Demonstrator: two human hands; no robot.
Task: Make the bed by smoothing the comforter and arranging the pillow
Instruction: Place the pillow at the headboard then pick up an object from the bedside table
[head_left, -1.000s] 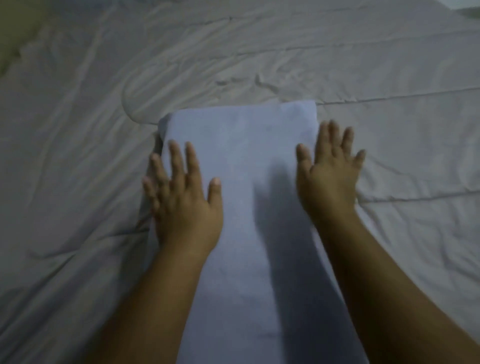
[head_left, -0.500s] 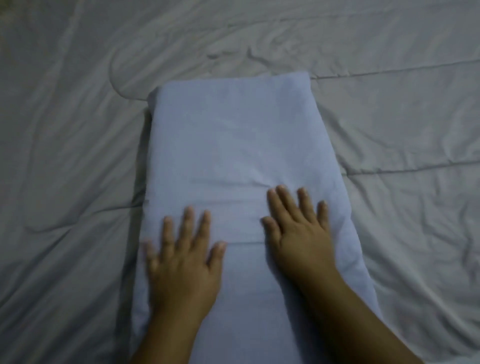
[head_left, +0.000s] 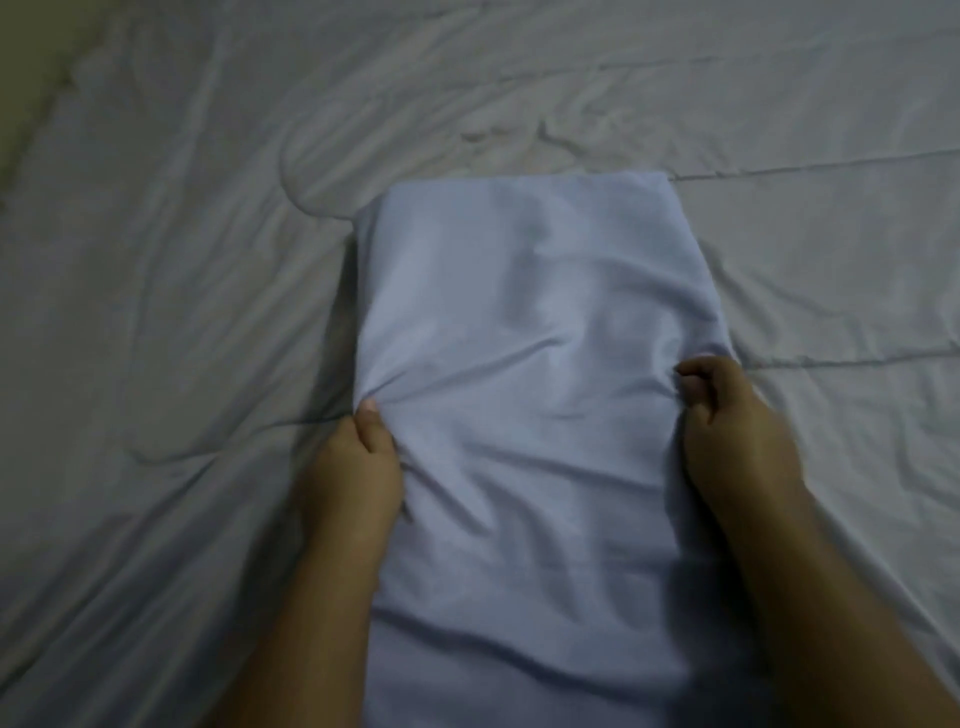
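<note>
A long pale blue pillow (head_left: 530, 322) lies lengthwise on the white quilted comforter (head_left: 197, 322), its far end pointing away from me. My left hand (head_left: 353, 473) grips the pillow's left edge, thumb on top and fingers tucked under the side. At the right edge, my right hand (head_left: 727, 415) holds the pillow with curled fingers. The fabric bunches into creases between the two hands. The pillow's near end runs out of the frame at the bottom.
The comforter is wrinkled all around, with a rounded fold (head_left: 306, 171) just past the pillow's far left corner and stitched seams (head_left: 810, 166) running to the right. A yellowish strip (head_left: 31, 67) shows at the top left corner.
Both hands lay flat on top of the pillow and slid back toward me. Now they have moved out to its two side edges and curled round them, creasing the fabric.
</note>
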